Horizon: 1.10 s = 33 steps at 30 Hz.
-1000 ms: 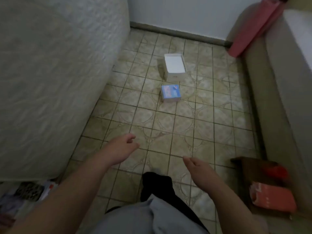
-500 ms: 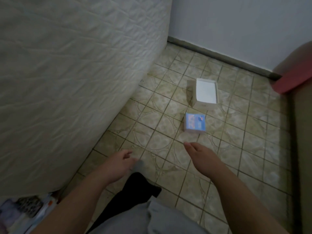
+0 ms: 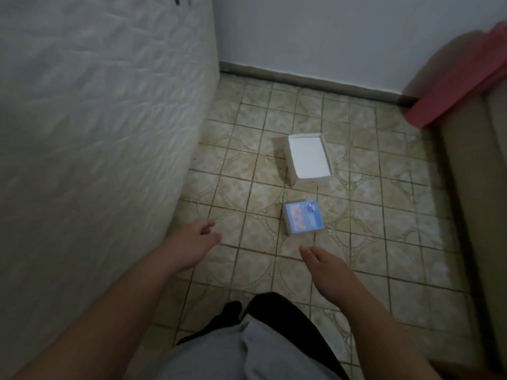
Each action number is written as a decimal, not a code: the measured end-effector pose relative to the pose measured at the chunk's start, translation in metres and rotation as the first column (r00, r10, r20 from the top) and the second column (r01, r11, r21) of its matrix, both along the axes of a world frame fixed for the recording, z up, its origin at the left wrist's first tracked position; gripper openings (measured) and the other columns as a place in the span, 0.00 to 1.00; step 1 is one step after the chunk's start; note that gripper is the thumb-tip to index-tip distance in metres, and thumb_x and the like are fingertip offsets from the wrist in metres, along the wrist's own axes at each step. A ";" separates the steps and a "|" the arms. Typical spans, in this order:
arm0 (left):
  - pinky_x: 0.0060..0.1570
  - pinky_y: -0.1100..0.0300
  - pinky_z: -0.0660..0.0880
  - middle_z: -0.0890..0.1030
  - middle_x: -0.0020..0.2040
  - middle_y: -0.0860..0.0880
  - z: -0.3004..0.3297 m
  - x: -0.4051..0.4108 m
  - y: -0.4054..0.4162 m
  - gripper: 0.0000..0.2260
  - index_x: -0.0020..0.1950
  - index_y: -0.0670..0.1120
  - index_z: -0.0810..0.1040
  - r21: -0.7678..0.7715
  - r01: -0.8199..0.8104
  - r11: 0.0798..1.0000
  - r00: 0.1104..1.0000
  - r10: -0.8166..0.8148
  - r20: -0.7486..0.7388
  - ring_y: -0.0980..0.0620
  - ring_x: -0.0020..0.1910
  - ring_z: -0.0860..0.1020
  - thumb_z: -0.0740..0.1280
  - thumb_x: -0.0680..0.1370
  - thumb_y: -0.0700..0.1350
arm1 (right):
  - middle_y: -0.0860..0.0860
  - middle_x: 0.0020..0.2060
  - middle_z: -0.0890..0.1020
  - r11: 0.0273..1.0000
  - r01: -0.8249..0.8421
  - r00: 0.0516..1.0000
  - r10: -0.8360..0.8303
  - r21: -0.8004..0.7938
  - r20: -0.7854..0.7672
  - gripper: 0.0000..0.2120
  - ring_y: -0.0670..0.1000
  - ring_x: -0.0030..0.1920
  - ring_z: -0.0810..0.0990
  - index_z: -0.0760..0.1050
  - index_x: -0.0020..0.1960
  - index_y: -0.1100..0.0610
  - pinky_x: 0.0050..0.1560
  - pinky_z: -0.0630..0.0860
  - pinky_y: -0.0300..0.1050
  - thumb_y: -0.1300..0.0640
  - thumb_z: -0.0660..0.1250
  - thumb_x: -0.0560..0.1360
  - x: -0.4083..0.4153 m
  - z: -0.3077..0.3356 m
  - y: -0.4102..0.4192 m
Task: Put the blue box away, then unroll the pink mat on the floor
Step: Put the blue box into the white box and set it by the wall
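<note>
Head view: left hand (image 3: 195,239) loosely curled, right hand (image 3: 325,266) flat, fingers straight; both empty, well apart, lower centre. Blue box (image 3: 303,217) on floor (image 3: 384,242) mid-frame, just beyond right hand. Pink mat (image 3: 461,78) rolled, upper right. Risk: one-handed grab slipping. White box (image 3: 308,160) just behind; mattress (image 3: 96,133) crowding left.

The floor (image 3: 370,242) is laid with small beige tiles, each bearing a faint curved pattern, with dark grout lines between them. A plain pale wall (image 3: 329,37) closes the far end, with a dark skirting (image 3: 301,78) along its foot. A white quilted mattress (image 3: 96,133) stands on edge along the left, touching the floor. On the right runs what seems to be a tan sofa (image 3: 472,187), blurred. The light is dim and bluish.
</note>
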<state>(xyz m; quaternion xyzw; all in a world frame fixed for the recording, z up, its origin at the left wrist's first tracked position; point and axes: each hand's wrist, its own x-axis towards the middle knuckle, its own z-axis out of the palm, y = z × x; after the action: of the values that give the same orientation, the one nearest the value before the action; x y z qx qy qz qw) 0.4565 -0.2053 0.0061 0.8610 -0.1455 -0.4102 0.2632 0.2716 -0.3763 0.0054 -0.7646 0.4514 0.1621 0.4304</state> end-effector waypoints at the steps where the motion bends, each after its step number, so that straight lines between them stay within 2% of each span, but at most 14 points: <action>1: 0.51 0.62 0.68 0.73 0.68 0.47 -0.001 0.015 -0.016 0.22 0.71 0.47 0.68 -0.008 0.021 1.000 1.000 -0.021 0.001 0.51 0.61 0.73 0.63 0.78 0.50 | 0.56 0.64 0.77 1.000 0.027 1.000 -0.027 0.005 -0.004 0.21 0.55 0.65 0.74 0.73 0.66 0.57 0.54 0.64 0.40 0.47 0.54 0.81 0.008 -0.002 -0.008; 6: 0.58 0.59 0.68 0.74 0.66 0.46 -0.006 0.081 -0.091 0.22 0.70 0.47 0.69 -0.008 0.113 0.994 0.994 -0.113 -0.004 0.48 0.64 0.73 0.63 0.78 0.51 | 0.54 0.64 0.77 0.995 0.098 0.995 -0.098 0.004 -0.016 0.21 0.54 0.64 0.74 0.73 0.67 0.55 0.52 0.63 0.39 0.46 0.53 0.81 0.062 -0.010 -0.067; 11: 0.54 0.62 0.66 0.75 0.61 0.49 -0.003 0.147 -0.159 0.22 0.71 0.46 0.67 -0.011 0.110 0.994 0.993 -0.110 -0.036 0.51 0.59 0.73 0.62 0.78 0.50 | 0.54 0.66 0.76 0.997 0.081 0.997 -0.081 0.001 0.003 0.22 0.54 0.65 0.73 0.72 0.68 0.53 0.54 0.64 0.40 0.44 0.53 0.81 0.147 -0.008 -0.147; 14: 0.56 0.64 0.63 0.73 0.67 0.46 0.000 0.187 -0.192 0.22 0.71 0.46 0.67 -0.007 0.072 0.997 0.995 -0.073 -0.066 0.49 0.66 0.71 0.62 0.79 0.50 | 0.54 0.67 0.75 1.000 0.015 1.000 -0.014 -0.026 0.025 0.22 0.54 0.66 0.73 0.71 0.69 0.55 0.57 0.65 0.41 0.45 0.53 0.81 0.203 0.005 -0.194; 17: 0.57 0.64 0.63 0.72 0.70 0.45 -0.003 0.225 -0.216 0.21 0.71 0.45 0.69 -0.017 0.051 0.999 0.995 -0.053 -0.086 0.49 0.68 0.70 0.62 0.79 0.49 | 0.54 0.68 0.74 0.997 -0.044 0.999 0.045 -0.062 0.026 0.24 0.55 0.68 0.71 0.69 0.70 0.55 0.61 0.66 0.42 0.44 0.52 0.81 0.255 0.010 -0.231; 21: 0.57 0.61 0.66 0.74 0.66 0.46 -0.009 0.288 -0.247 0.17 0.66 0.48 0.72 0.003 0.076 0.997 0.993 -0.075 -0.094 0.49 0.64 0.72 0.63 0.78 0.50 | 0.54 0.68 0.74 0.996 -0.028 0.999 0.031 -0.086 0.043 0.24 0.54 0.67 0.71 0.70 0.70 0.55 0.54 0.62 0.38 0.44 0.52 0.81 0.319 0.008 -0.271; 23: 0.57 0.60 0.68 0.76 0.61 0.48 -0.014 0.325 -0.267 0.10 0.60 0.53 0.74 0.030 0.123 0.992 0.989 -0.120 -0.091 0.51 0.59 0.73 0.62 0.78 0.50 | 0.53 0.68 0.74 0.996 0.028 0.998 -0.023 -0.085 0.053 0.24 0.54 0.68 0.71 0.70 0.70 0.55 0.55 0.62 0.38 0.44 0.52 0.81 0.347 0.003 -0.287; 25: 0.55 0.62 0.66 0.75 0.61 0.48 -0.018 0.365 -0.293 0.14 0.65 0.51 0.72 0.032 0.178 0.984 0.980 -0.174 -0.094 0.52 0.58 0.72 0.61 0.79 0.50 | 0.53 0.67 0.75 0.990 0.116 0.992 -0.112 -0.077 0.062 0.24 0.53 0.67 0.72 0.70 0.70 0.55 0.54 0.62 0.38 0.44 0.52 0.81 0.369 -0.003 -0.300; 27: 0.51 0.64 0.66 0.75 0.56 0.52 -0.017 0.405 -0.324 0.19 0.69 0.47 0.70 0.031 0.249 0.968 0.966 -0.246 -0.083 0.55 0.55 0.71 0.62 0.79 0.49 | 0.53 0.66 0.76 0.970 0.238 0.970 -0.234 -0.054 0.066 0.23 0.53 0.66 0.73 0.70 0.69 0.55 0.54 0.62 0.38 0.44 0.53 0.80 0.388 -0.009 -0.311; 29: 0.47 0.65 0.68 0.75 0.50 0.55 -0.014 0.441 -0.358 0.19 0.69 0.46 0.71 0.021 0.339 0.941 0.940 -0.337 -0.060 0.56 0.53 0.72 0.63 0.78 0.49 | 0.52 0.66 0.76 0.927 0.374 0.926 -0.371 -0.037 0.076 0.23 0.53 0.66 0.73 0.71 0.69 0.55 0.54 0.63 0.38 0.44 0.53 0.80 0.404 -0.013 -0.318; 33: 0.53 0.62 0.68 0.76 0.58 0.50 -0.013 0.488 -0.426 0.21 0.69 0.46 0.70 0.049 0.535 0.843 0.845 -0.535 -0.019 0.54 0.55 0.73 0.64 0.78 0.50 | 0.52 0.65 0.77 0.807 0.591 0.804 -0.589 0.003 0.080 0.22 0.53 0.65 0.73 0.71 0.68 0.55 0.53 0.63 0.38 0.45 0.54 0.81 0.421 -0.018 -0.313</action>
<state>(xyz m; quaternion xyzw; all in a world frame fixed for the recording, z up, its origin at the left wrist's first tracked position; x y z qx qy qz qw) 0.9447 -0.6315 -0.0073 0.7919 -0.3682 -0.4730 0.1163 0.6928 -0.6891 -0.0125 -0.5969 0.6514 -0.0143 0.4682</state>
